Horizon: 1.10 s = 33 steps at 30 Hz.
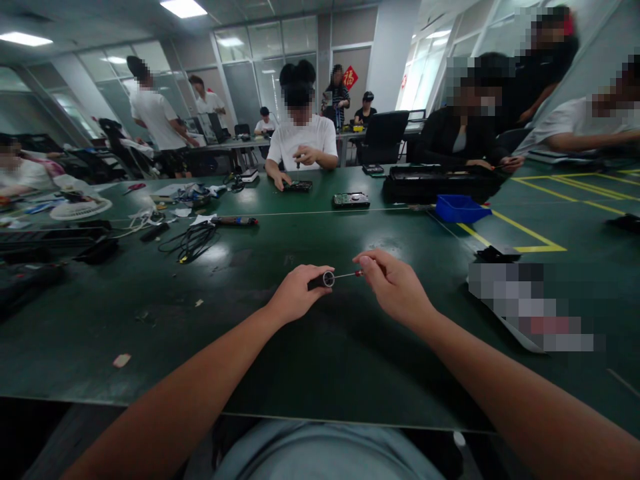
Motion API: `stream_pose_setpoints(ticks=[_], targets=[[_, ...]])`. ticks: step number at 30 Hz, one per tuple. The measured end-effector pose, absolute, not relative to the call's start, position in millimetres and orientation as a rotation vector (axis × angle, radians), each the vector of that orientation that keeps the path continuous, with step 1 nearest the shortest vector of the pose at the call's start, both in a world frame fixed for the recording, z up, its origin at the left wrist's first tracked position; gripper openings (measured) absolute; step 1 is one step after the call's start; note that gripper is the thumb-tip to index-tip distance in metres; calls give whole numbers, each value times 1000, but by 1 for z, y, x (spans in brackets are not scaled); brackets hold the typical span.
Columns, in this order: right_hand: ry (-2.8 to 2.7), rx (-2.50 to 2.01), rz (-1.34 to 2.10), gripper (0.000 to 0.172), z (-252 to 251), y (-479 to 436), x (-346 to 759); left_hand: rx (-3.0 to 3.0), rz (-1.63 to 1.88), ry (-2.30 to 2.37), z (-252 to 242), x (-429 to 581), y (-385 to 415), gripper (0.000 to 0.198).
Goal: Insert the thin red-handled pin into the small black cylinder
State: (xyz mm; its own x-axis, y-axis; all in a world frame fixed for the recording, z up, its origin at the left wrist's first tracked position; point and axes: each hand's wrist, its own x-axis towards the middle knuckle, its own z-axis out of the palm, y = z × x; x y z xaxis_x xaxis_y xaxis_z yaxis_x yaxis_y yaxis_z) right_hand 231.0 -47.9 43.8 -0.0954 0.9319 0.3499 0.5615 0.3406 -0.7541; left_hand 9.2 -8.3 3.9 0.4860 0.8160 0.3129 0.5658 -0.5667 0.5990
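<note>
My left hand [296, 291] is closed around a short black cylinder [323, 279] with a round metal end, held just above the green table [150, 313]. My right hand [393, 283] pinches a thin metal bit [346, 274] with a small red part near my fingers. The bit's tip meets the cylinder's metal end. Both hands are near the middle of the table, close to my side.
A person across the table works on a hard drive [298, 187]; another drive [351, 199] lies beside it. A blue bin [459, 207], a black case [435, 181], tangled cables [193, 241] and a screwdriver [234, 220] lie further off. Other people sit left and right.
</note>
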Motion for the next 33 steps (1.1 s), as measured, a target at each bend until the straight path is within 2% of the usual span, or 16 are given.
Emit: stream_pose_setpoints(ticks=[7, 12, 21, 27, 33], targets=[[-1768, -1278, 612, 23, 45, -49, 232, 2322, 809, 1126, 3, 8, -8, 40], [-1636, -1254, 794, 30, 42, -49, 230, 2299, 835, 1130, 2, 8, -7, 40], [-1604, -1180, 734, 13, 33, -45, 231, 2276, 868, 1164, 4, 7, -7, 43], [-1665, -1204, 725, 29, 35, -44, 232, 2310, 820, 1141, 1, 8, -6, 40], [-1468, -1073, 775, 16, 32, -42, 229, 2285, 851, 1156, 3, 8, -8, 42]])
